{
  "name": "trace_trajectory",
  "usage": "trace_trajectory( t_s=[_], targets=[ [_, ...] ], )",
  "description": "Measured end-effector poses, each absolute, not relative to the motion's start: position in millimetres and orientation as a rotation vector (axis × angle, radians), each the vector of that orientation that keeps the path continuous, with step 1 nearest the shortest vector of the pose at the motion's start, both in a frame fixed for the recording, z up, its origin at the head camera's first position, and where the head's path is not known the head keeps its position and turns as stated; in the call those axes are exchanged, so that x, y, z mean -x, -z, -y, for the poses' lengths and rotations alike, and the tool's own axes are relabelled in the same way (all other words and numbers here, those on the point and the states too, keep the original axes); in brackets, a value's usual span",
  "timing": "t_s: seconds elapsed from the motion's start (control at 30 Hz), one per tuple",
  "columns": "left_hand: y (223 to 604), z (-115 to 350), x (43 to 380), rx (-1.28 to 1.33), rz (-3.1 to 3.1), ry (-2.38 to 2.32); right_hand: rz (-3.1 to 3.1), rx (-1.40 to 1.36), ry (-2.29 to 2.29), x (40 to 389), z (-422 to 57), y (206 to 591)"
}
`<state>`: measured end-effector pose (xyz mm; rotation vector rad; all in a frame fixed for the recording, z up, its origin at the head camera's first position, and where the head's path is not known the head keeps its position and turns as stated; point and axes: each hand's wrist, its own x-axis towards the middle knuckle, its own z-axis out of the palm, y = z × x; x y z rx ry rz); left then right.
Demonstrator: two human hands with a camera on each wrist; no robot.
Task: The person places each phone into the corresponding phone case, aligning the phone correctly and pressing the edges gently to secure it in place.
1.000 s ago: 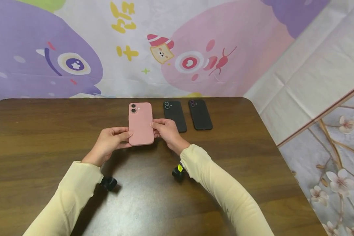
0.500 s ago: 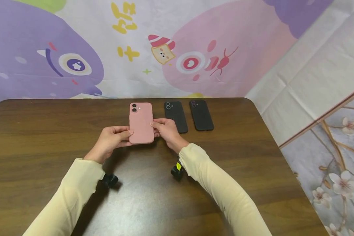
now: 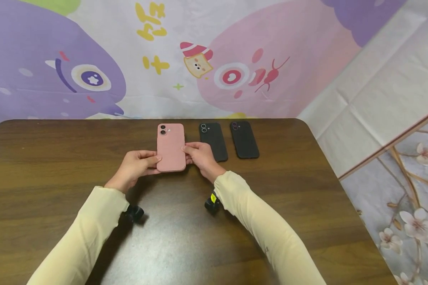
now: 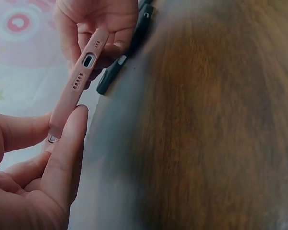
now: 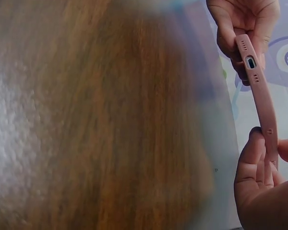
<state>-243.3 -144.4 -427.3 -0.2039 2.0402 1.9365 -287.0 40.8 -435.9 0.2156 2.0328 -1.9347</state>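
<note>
A pink phone point(image 3: 171, 148) in a pink case is held off the table, its back with two camera lenses toward the head camera. The left hand point(image 3: 133, 168) pinches its left edge low down, thumb on the back. On the opposite edge, the right hand point(image 3: 202, 158) pinches it between thumb and fingers. The bottom edge of the pink phone point(image 4: 81, 76), with its charging port and speaker holes, shows in the left wrist view, and also in the right wrist view. Just behind the right hand lies a black phone point(image 3: 214, 143), partly covered by it.
A second black phone point(image 3: 244, 139) lies to the right of the first, near the back edge of the wooden table point(image 3: 185, 233). Behind the table hangs a cartoon-print cloth point(image 3: 146, 91). A white panel point(image 3: 374, 91) stands along the right side.
Both hands keep their pinch on the pink phone. Both forearms have shifted slightly away from the person, and the phone's lower edge sits a little higher in the head view.
</note>
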Motion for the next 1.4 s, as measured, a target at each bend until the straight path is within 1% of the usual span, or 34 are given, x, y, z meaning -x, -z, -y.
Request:
trace_trajectory(
  t_s=[0.7, 1.1, 1.4],
  targets=[
    [435, 144, 266, 0.234, -2.108, -1.804, -2.097, -0.248, 1.876, 305, -37, 447],
    [434, 144, 273, 0.266, -2.115, -1.772, -2.143, -0.241, 1.828, 313, -34, 448],
    [437, 144, 278, 0.300, -2.132, -1.707, -2.204, -0.302, 1.792, 314, -32, 447]
  ],
)
